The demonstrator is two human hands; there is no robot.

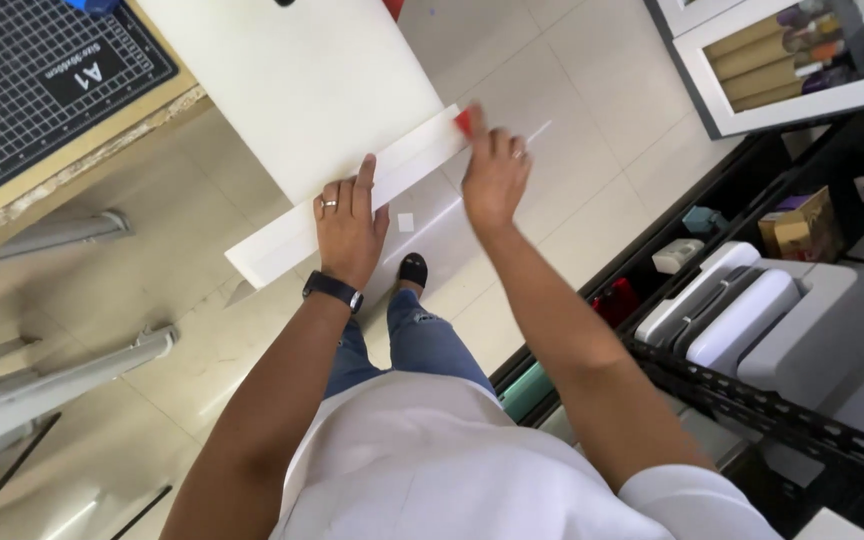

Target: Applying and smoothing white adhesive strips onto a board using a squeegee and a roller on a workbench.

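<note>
Black cutting mat (42, 80) at far left corner of desk (102, 130). White board (302, 80) overhangs desk edge, with narrow folded white strip (282, 245) along its near edge. Left hand (349, 222) flat on strip, fingers spread, pressing. Right hand (493, 175) at strip's right end, fingers closed on small red tool (463, 121). Hands apart.

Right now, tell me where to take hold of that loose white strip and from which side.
Grip the white strip near its middle, from the near long edge beside the left hand. It is long, thin and overhangs the white board; the right hand crowds the far end with something red.
</note>
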